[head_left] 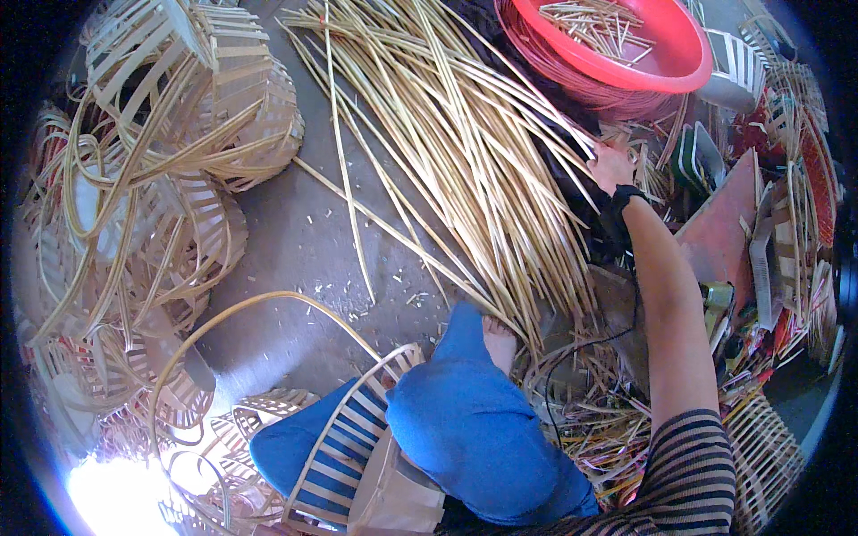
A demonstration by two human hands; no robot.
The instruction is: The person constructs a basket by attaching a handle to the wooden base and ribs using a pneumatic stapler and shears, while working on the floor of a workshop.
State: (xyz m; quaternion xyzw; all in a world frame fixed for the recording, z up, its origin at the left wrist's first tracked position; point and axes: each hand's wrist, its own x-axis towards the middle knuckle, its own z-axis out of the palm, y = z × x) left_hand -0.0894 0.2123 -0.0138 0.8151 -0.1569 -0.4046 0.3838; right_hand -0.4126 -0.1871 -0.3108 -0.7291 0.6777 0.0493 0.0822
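My right arm, in a striped sleeve, stretches up to the far right. My right hand (pixel 613 168), with a dark band at the wrist, reaches beside the ends of a large pile of long cane rods (pixel 465 152). It is nearest to short cane pieces (pixel 657 174) below a red basin (pixel 693 76). Its fingers are small and partly hidden, so their grip does not show. On my lap leans a partly woven basket (pixel 335 456) of flat pale slats, with a long bent cane hoop (pixel 259 299) rising from it. My left hand does not show.
Woven baskets (pixel 237 107) are stacked along the left. More short sticks (pixel 594 27) lie in the basin, above coiled reddish strands (pixel 617 103). On the right are a pinkish board (pixel 728 210), a green-bodied tool (pixel 717 297) and heaped strip scraps (pixel 617 438). Chips dot the grey floor (pixel 313 259).
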